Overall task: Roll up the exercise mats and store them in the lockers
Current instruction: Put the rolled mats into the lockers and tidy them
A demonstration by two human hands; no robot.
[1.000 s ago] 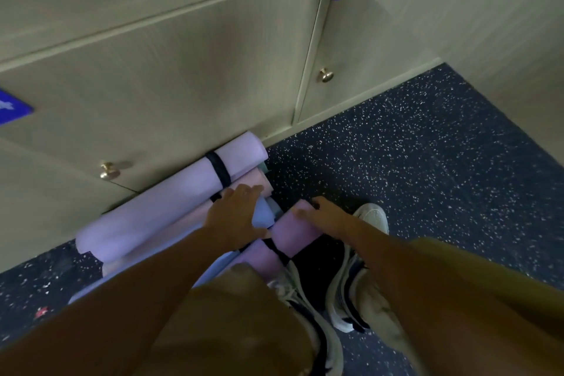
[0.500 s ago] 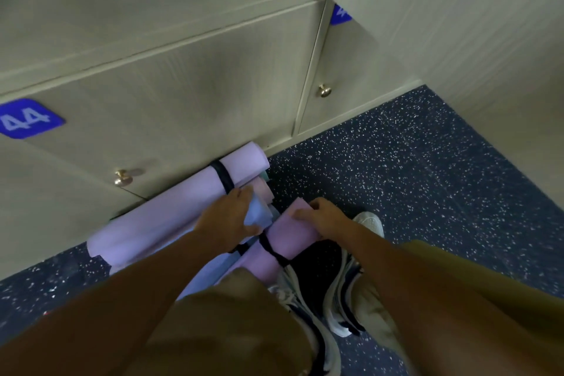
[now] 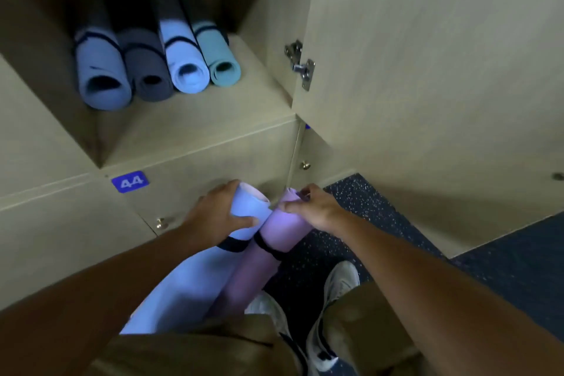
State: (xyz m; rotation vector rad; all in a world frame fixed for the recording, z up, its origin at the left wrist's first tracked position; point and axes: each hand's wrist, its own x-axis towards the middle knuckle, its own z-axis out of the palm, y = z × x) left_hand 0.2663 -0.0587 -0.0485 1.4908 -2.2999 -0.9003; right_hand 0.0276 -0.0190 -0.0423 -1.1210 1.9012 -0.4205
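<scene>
My left hand (image 3: pixel 213 220) grips the top end of a rolled light-blue mat (image 3: pixel 195 278) bound with a black strap. Beside it, my right hand (image 3: pixel 317 207) grips the top end of a rolled purple mat (image 3: pixel 253 272), also strapped. Both mats are lifted off the floor and slant up toward the lockers, their lower ends hidden behind my legs. Above them an open locker (image 3: pixel 195 128) holds several rolled mats (image 3: pixel 155 70) lying side by side in blue, grey and teal.
The open locker's door (image 3: pixel 427 70) swings out on the right, close to my right arm. Closed locker 44 (image 3: pixel 131 181) with a brass knob (image 3: pixel 160 223) lies right behind the held mats. My shoes (image 3: pixel 338 287) stand on dark speckled floor (image 3: pixel 381 223).
Both hands have raised the blue and purple mats off the floor. My view has tilted up, so the open locker with stored mats shows and the two pale mats by the locker base have gone from sight.
</scene>
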